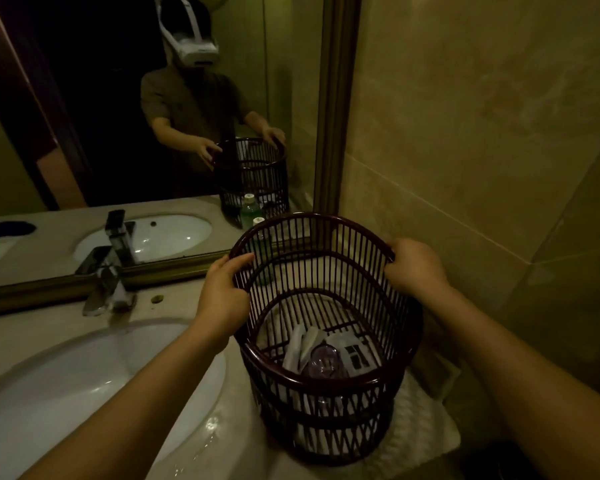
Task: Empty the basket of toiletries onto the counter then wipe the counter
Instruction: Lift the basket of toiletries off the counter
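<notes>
A dark slatted basket (326, 386) stands at the right end of the counter (174, 306), on a white textured cloth (426, 431). My left hand (222, 289) grips its rim on the left and my right hand (416, 265) grips the rim on the right. Inside, at the bottom, lie white sachets (302, 344), a clear purple-tinted object (324, 362) and a white packet with dark print (355, 353). The basket looks tilted slightly toward me.
A white sink (66, 375) lies left of the basket, with a chrome faucet (108, 282) behind it. A small green bottle (258, 244) stands behind the basket by the mirror (118, 133). A tiled wall (482, 150) closes the right side.
</notes>
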